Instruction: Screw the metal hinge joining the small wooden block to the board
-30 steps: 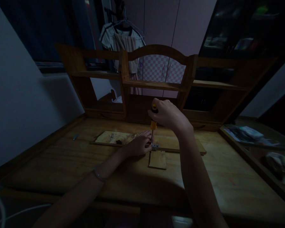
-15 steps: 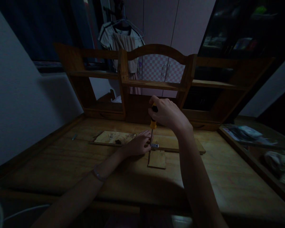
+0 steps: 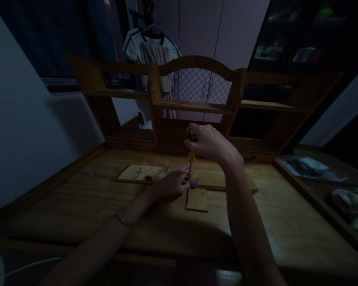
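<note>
My right hand (image 3: 211, 143) is closed round the yellow and black handle of a screwdriver (image 3: 191, 157), held nearly upright. Its shaft points down to the left end of a small metal plate with holes (image 3: 194, 182). This plate lies at the front edge of a long wooden board (image 3: 214, 178). My left hand (image 3: 176, 180) rests on the board, thumb and fingers drawn together beside the screwdriver's tip; whatever they pinch is hidden. A small square piece of wood (image 3: 197, 200) lies just in front of the metal plate.
The board's left part (image 3: 137, 172) has a rough, damaged surface. A small metal item (image 3: 93, 172) lies on the desk (image 3: 77, 202) at left. Behind stands a wooden shelf unit (image 3: 193, 106). To the right, a lower surface holds papers (image 3: 307, 166) and cloth (image 3: 349, 202).
My right hand and the screwdriver handle have shifted very slightly down and left, with a small turn of the handle. My left hand, the board and the metal plate stay practically in place.
</note>
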`<act>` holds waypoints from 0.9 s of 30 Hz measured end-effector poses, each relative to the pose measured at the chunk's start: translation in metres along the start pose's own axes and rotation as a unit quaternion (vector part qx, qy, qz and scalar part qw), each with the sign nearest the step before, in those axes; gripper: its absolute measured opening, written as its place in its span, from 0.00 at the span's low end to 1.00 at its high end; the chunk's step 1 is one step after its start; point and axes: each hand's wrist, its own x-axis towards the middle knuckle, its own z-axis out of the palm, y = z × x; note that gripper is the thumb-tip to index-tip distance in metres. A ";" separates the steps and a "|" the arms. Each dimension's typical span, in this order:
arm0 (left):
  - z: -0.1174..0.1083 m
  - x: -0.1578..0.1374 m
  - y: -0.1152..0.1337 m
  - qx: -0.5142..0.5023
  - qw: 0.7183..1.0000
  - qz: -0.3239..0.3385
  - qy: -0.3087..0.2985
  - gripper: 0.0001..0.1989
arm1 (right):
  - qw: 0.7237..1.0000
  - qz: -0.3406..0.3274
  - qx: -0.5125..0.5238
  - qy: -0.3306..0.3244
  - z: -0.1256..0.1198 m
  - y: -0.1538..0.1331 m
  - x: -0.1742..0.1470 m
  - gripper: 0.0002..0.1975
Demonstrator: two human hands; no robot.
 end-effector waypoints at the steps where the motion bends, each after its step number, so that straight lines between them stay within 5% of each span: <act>1: 0.000 0.000 0.001 -0.001 1.000 0.002 -0.001 0.07 | 1.000 0.005 -0.007 0.000 0.000 0.000 0.000 0.14; 27: -0.001 0.002 0.004 0.023 1.000 0.012 -0.002 0.07 | 0.999 0.013 0.035 -0.010 -0.010 0.005 -0.003 0.16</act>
